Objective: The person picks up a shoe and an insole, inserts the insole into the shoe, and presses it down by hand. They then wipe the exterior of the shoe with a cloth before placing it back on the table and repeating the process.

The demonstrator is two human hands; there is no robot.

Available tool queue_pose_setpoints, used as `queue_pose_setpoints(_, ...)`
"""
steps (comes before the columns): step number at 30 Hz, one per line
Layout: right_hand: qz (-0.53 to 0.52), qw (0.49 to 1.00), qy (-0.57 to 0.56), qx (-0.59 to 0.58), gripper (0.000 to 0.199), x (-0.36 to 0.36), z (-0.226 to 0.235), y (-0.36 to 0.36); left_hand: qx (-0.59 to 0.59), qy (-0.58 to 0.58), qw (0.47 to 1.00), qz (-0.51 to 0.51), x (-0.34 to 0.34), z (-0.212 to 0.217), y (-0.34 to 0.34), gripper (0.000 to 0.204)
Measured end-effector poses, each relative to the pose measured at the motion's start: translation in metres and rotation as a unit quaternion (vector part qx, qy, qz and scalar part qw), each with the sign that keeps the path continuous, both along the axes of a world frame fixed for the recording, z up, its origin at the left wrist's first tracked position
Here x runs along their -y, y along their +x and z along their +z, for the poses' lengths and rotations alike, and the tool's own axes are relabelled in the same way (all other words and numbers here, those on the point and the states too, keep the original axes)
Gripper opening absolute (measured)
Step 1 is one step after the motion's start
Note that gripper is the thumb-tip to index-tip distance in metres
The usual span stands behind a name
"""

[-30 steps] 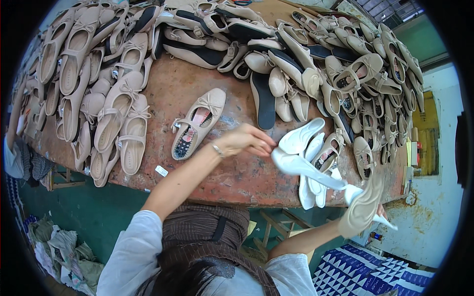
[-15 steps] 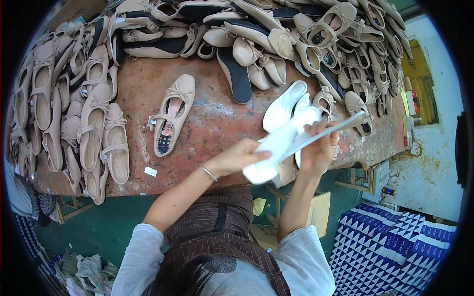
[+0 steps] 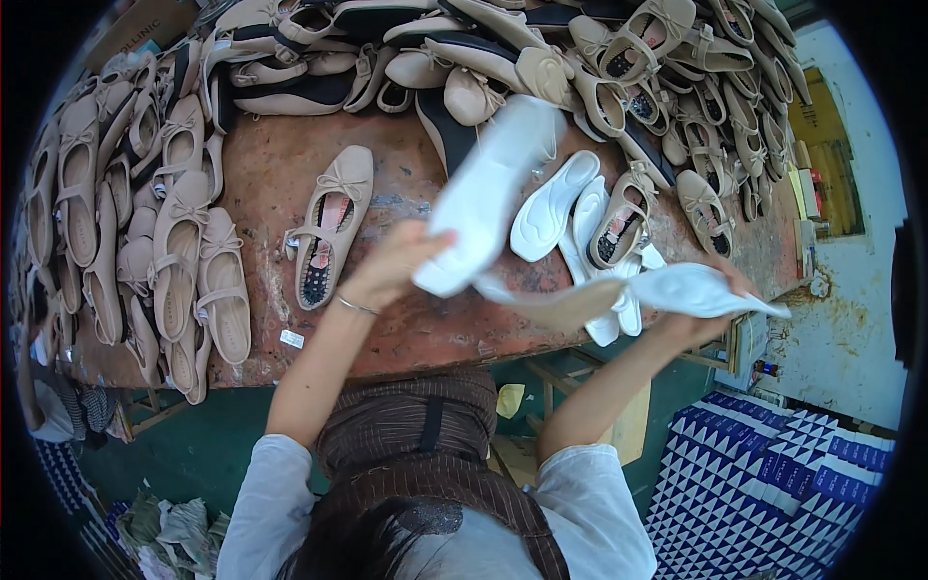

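White foam insole (image 3: 488,198) pinched at its near end by the left hand (image 3: 398,263), fingers curled shut on it, toe end lifted and tilted up toward the far edge of the worktop (image 3: 406,333). Blurred in motion, so exact finger placement not clear. Thin bracelet (image 3: 356,306) at that wrist. Second white insole (image 3: 701,290) gripped from underneath by the right hand (image 3: 710,314), fingers closed around it, pointed tip sticking out past the right edge of the worktop. Tan strip (image 3: 561,304) stretched between the two hands, touching both insoles; whether part of an insole or separate, cannot tell.

Just beyond the hands, more white insoles (image 3: 551,203) lying flat near the middle of the reddish-brown worktop, beside a beige strapped shoe (image 3: 623,217). Left of the left hand, one beige ballet flat (image 3: 331,227) lying alone, sole lining upward, bow at the toe. Along the left edge, rows of matching beige flats (image 3: 174,261) packed side by side. Across the far edge, heaped pile of beige shoes (image 3: 580,58) mixed with dark soles. Small white tag (image 3: 291,338) near the front edge.
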State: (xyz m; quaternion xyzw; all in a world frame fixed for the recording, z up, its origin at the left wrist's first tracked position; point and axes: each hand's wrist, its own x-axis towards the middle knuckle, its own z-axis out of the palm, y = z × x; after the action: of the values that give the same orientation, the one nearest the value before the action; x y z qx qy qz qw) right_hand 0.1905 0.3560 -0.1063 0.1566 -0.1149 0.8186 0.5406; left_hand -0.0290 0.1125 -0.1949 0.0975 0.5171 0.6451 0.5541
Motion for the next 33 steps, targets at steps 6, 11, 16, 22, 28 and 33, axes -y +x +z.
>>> queue_pose_setpoints(6,-0.045,0.992,0.068,0.098,0.046,-0.009,-0.006,0.006,-0.389,-0.006,0.921,-0.030,-0.045,-0.015,-0.007,0.049)
queue_pose_setpoints(11,-0.125,0.965,0.040,0.226,0.019,0.001,-0.014,-0.035,-0.690,0.161,0.705,0.000,-0.067,0.008,0.024,0.090)
queue_pose_setpoints(16,-0.164,0.937,0.064,0.301,0.019,0.000,-0.007,-0.046,-0.410,0.118,0.889,-0.168,-0.055,0.012,0.060,0.043)
queue_pose_setpoints(22,-0.243,0.942,-0.033,0.229,0.020,-0.054,0.019,0.024,-0.163,0.209,0.950,-0.166,-0.061,-0.007,0.036,0.022)
queue_pose_setpoints(28,-0.028,0.918,-0.048,0.392,0.042,-0.008,-0.033,0.038,0.057,0.279,0.941,0.182,-0.149,0.011,-0.031,0.050)
queue_pose_setpoints(33,0.080,0.876,-0.099,0.465,0.051,0.049,-0.075,0.026,-0.505,-0.072,0.852,0.114,-0.077,-0.003,-0.048,0.038)
